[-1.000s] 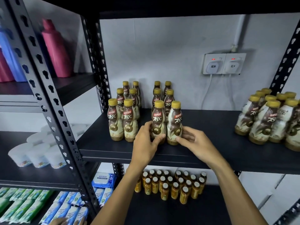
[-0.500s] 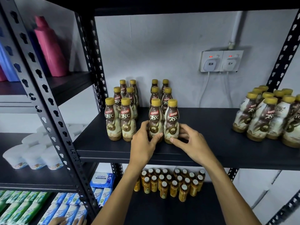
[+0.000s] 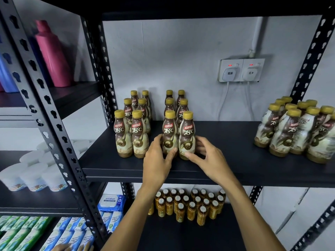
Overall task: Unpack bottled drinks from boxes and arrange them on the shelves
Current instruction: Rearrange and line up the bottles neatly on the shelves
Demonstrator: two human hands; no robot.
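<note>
Brown-and-cream Kopiko 78°C coffee bottles with gold caps stand in two double rows on the black middle shelf. My left hand wraps the base of the front-left bottle of the right-hand double row, thumb across its front. Around the base of the front-right bottle curls my right hand, thumb in front and fingers at its right side. Both bottles stand upright on the shelf, touching each other. The left double row stands just beside my left hand.
A shrink-wrapped pack of the same bottles sits at the shelf's right. Small amber bottles fill the shelf below. The left rack holds a pink bottle, white tubs and wipes packs. Wall sockets with cables hang behind.
Both hands stay at the two front bottles, which have slid slightly back on the shelf. My right hand's fingers have spread a little along its bottle's side.
</note>
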